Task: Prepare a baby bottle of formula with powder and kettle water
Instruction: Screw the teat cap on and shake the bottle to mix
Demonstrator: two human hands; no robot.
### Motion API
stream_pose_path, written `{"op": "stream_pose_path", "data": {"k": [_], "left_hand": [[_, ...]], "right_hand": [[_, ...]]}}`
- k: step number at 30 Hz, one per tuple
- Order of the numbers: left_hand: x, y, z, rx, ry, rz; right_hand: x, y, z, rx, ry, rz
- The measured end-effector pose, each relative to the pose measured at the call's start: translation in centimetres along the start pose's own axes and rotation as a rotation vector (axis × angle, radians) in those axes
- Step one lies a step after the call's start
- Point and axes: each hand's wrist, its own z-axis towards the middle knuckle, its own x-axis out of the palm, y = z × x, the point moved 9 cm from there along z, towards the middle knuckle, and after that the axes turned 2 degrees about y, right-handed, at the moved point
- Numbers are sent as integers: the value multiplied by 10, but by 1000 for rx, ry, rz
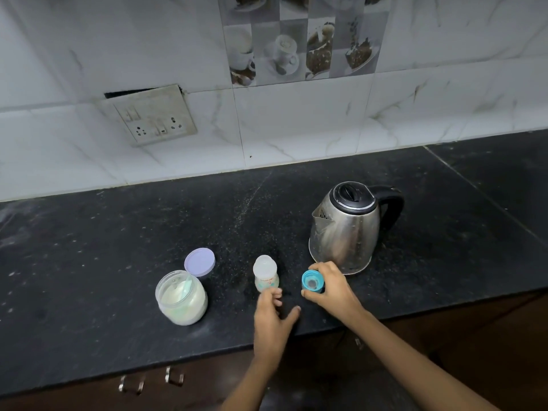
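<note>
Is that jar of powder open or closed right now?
Open. The jar has no lid on; its lilac lid lies on the counter behind it, and pale powder shows inside.

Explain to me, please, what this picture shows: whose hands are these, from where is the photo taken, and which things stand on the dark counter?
There is no machine here. A person wears a camera on the head, so this one picture looks forward and down at their own two hands. On the dark counter stand an open jar of whitish powder, with its lilac lid lying just behind it, a small baby bottle, upright, and a steel kettle with a black handle. The right hand holds a blue cap by its rim, in front of the kettle. The left hand reaches the foot of the bottle with its fingers, thumb spread away; it does not seem to grip it.
</note>
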Motion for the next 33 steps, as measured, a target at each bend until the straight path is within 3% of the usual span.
{"op": "stream_pose_path", "data": {"k": [3,5,11,18,21,23,25,29,33], "left_hand": [[28,-6,5,-4,259,50],[37,-12,12,0,338,51],[42,-26,26,108,289,59],[32,-19,15,91,250,-2],[-3,-22,8,212,24,21],[-29,-17,10,223,-135,5],[-46,-7,17,166,-189,-49],[-47,10,47,61,-7,-122],[-38,8,66,76,218,-94]], "right_hand": [[0,1,2,36,36,36],[0,2,2,51,56,67],[-2,10,-6,6,1,238],[-40,30,-10,-49,-309,560],[-50,50,6,-15,-214,393],[-42,74,18,-84,7,144],[-25,94,30,-161,199,-164],[5,121,52,-206,345,-454],[31,142,63,-310,446,-718]]}}
